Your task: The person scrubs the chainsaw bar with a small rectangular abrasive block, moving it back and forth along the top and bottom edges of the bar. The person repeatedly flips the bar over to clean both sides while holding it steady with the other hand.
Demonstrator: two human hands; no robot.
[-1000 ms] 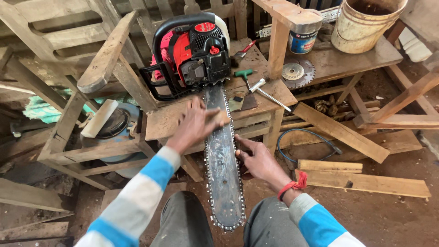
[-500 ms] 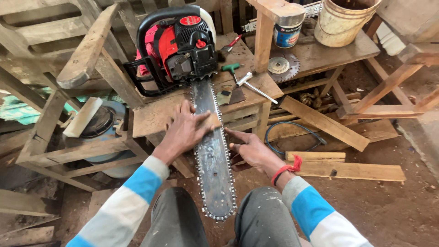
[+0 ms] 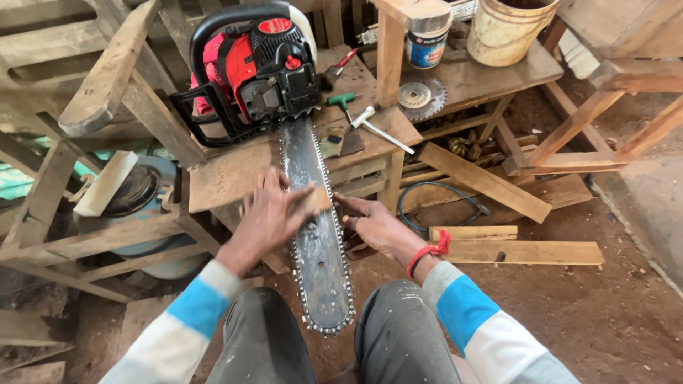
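**Both hands on the chainsaw bar**

While the chainsaw (image 3: 260, 71) sits on a rough wooden workbench (image 3: 228, 174), its red and black body rests at the far end and its long bar (image 3: 316, 235) runs out over the bench edge toward the person, ending between the knees. A toothed chain (image 3: 346, 256) rims the bar all the way round.

On the bar's left, the left hand (image 3: 269, 217) lies palm down with its fingers (image 3: 302, 195) spread and loosely extended, pressing a small flat piece of wood or pad against the bar's face; what exactly it is cannot be told. To the bar's right, the right hand (image 3: 377, 224) stays mostly open, its forefinger stretched out to touch the chain's edge, the others lightly curled and gripping nothing. A red band (image 3: 427, 252) circles that wrist.

At the far right of the bench stands a cream bucket (image 3: 509, 32); its contents cannot be made out. Beside it a blue-labelled can (image 3: 428, 35) stands with its lid on. Below the can lies a circular saw blade (image 3: 420, 96), then a metal T-handled wrench (image 3: 377, 124), a green-handled tool (image 3: 341, 101), and a red-handled screwdriver (image 3: 343, 60).
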